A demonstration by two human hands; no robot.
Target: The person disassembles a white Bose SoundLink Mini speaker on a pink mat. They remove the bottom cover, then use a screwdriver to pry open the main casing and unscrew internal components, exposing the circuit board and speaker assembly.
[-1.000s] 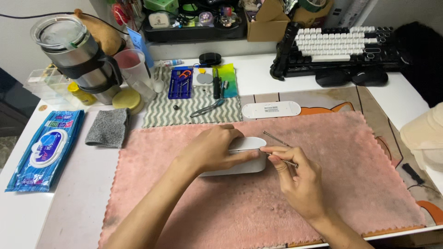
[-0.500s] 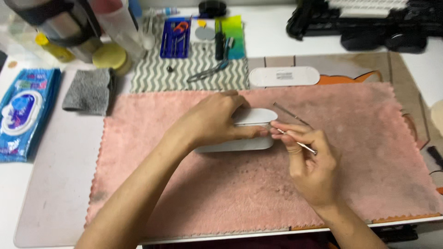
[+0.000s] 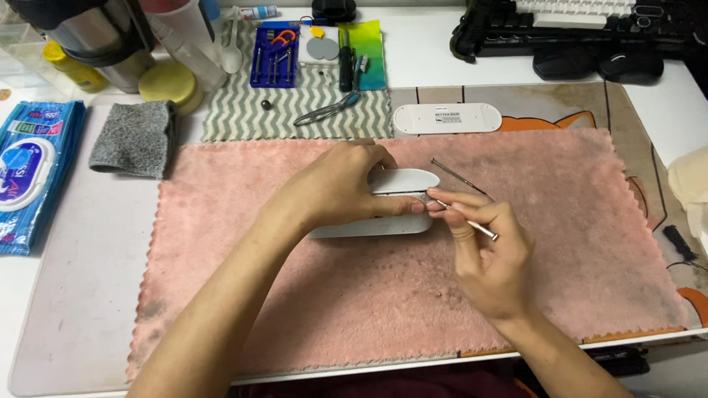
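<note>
Head view: you are looking down at a pink fleece mat (image 3: 369, 309) on a desk, both hands at its middle.
Left hand: your left hand (image 3: 335, 188) lies over a flat white oblong device (image 3: 402, 182), fingers curled and clamped on it, thumb (image 3: 394, 208) along its near edge.
Right hand: your right hand (image 3: 490, 254) pinches a thin metal pick (image 3: 463, 220) between thumb and forefinger; its tip meets the device's right end, at the seam as far as you can tell.
Device place: mid-mat, just beside both hands, pressed flat to the fleece.
Doing it well: judging by the grip, keep the left palm's weight straight down so the casing cannot skate; hold the pick low and shallow, and lever gently, since a slip would likely run toward your left thumb.
Second pick: another slim metal rod (image 3: 457, 175) lies loose on the mat just beyond your right hand.
Wipes pack: a flat blue soft packet (image 3: 29, 173) with a white oval flap, far left edge.
White cover: a rounded white oblong part (image 3: 446, 118) bearing a small dark label, behind the mat.
Bit case: a blue open tray (image 3: 274, 55) of small tools on a grey zigzag cloth (image 3: 243, 114).
Colour card: a green-to-yellow rectangle (image 3: 369, 48), right of the tray.
Grey cloth: folded grey cloth (image 3: 133, 136), left of the mat.
</note>
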